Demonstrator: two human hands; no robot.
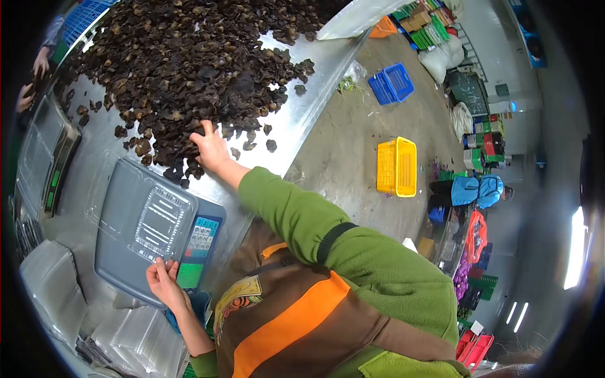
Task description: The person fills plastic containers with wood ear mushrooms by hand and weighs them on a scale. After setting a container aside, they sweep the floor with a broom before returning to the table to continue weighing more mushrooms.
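A large heap of dark brown, mushroom-like pieces (183,69) covers much of the metal table (315,82). My right hand (211,148) reaches to the heap's near edge, fingers spread and touching the pieces. On the table in front of me is a grey digital scale (113,233) with a blue keypad (203,236). A clear plastic tray (161,220) rests on its plate. My left hand (165,280) is at the tray's near edge, with thumb and fingertips pinched together on it.
Stacks of clear plastic trays (53,290) stand at the lower left. A second scale (53,170) and another person's hands (31,82) are at the left edge. Yellow (397,167) and blue (391,83) crates sit on the floor. A person in blue (476,190) is farther right.
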